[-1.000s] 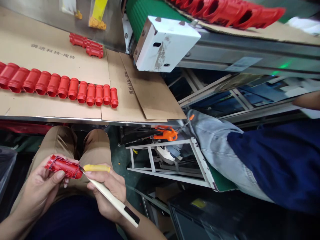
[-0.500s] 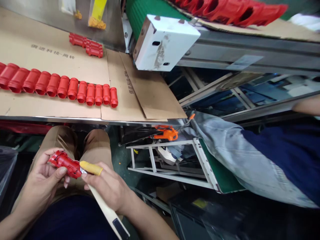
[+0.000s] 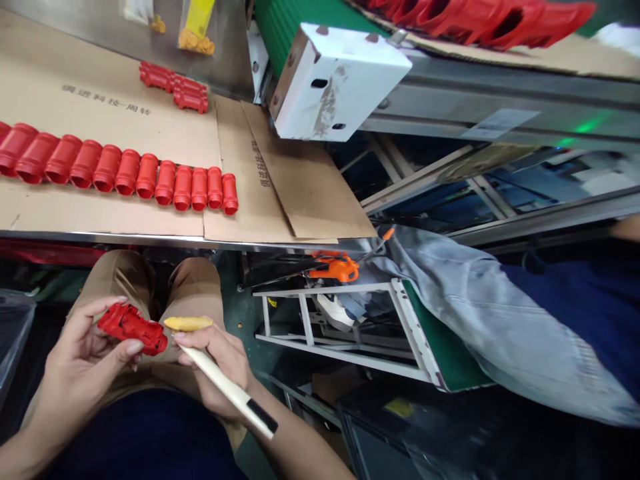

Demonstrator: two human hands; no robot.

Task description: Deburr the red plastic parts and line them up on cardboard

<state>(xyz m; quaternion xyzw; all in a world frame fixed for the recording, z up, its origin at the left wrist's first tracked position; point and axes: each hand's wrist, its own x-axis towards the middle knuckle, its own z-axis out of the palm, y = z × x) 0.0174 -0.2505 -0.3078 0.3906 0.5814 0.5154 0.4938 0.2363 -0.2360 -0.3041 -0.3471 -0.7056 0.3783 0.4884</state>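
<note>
Above my lap, my left hand (image 3: 95, 347) grips a red plastic shell (image 3: 131, 327) between thumb and fingers. Its cut-outs face upward and its narrower end points right. My right hand (image 3: 220, 363) is closed around a knife-like tool with a long cream handle (image 3: 225, 380) and a dark patch near its rear end. A yellow finger cot (image 3: 188, 323) covers the right index finger, which is stretched along the tool. The tool's tip lies close to the shell's right end, seemingly just apart from it; the blade itself is hard to make out.
Ahead, a row of red shells (image 3: 107, 168) stands on cardboard (image 3: 165, 223), with several more behind. A white metal bracket (image 3: 340, 83) ends the green conveyor (image 3: 275, 33). At right sits a person in jeans (image 3: 450, 287) beside a white-framed stool (image 3: 345, 353). An orange-handled tool (image 3: 337, 268) hangs below the table edge.
My right hand has drawn the tool's tip slightly away from the shell's end, and the handle has swung up to the right. My left hand has turned the shell a little.
</note>
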